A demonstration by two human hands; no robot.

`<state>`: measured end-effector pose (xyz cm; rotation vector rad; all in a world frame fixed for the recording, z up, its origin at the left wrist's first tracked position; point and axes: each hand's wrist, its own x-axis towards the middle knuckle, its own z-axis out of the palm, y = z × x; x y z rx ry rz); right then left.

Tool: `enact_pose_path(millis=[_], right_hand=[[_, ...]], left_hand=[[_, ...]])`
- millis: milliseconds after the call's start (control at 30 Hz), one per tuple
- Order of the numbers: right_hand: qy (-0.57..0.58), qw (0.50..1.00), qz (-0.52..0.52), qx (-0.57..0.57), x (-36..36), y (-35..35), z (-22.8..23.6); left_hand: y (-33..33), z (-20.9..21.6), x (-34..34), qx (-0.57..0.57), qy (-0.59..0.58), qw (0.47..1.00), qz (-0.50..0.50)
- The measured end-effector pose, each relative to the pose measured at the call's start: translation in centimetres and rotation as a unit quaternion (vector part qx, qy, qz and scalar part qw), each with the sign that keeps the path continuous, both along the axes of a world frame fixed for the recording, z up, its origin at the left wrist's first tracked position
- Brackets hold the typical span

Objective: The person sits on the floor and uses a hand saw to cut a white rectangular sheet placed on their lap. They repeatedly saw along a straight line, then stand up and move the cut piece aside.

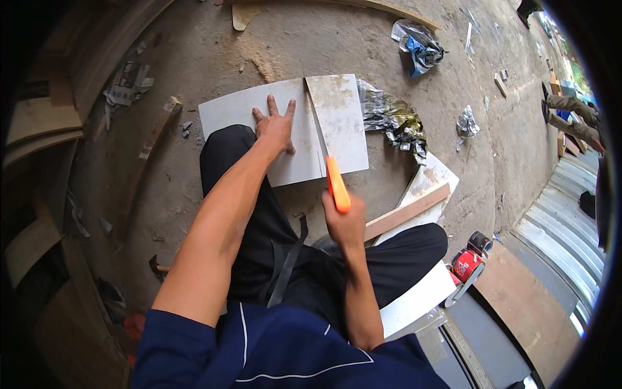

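The left hand (275, 125), fingers spread, is resting on the white board (233, 107) ahead, left of its slit (315, 113). The right hand (346, 222) is gripping the orange-handled saw (336, 180) by the near edge, its long axis following the slit.

Lettering: none can be read with certainty. Pale, print-like marks stand on the red, rounded object (464, 265) beside the black, cylindrical object (480, 243) at lower right (too small and distorted in this view to decipher).
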<state>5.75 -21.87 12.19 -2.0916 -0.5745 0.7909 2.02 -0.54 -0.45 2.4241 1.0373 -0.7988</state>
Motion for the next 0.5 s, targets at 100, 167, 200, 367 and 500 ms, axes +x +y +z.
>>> enact_pose_path(millis=[100,167,200,367,500], right_hand=[[0.029,0.999,-0.022,0.002,-0.6,-1.9,0.8],[0.013,1.0,-0.019,0.007,0.3,-0.9,-1.1],[-0.005,1.0,-0.015,0.01,1.8,1.4,-3.3],[-0.017,1.0,-0.018,0.002,2.3,3.8,-3.9],[0.037,0.999,-0.018,-0.009,-1.2,-3.2,1.3]], left_hand=[[-0.3,0.2,-0.1,0.001,0.008,1.0,0.007],[-0.3,0.0,0.3,0.007,-0.001,1.0,0.004],[-0.5,-0.1,0.7,0.01,-0.007,1.0,-0.003],[-0.9,1.1,1.2,-0.018,0.023,0.999,0.028],[-0.3,0.9,0.5,-0.014,0.029,0.999,0.034]])
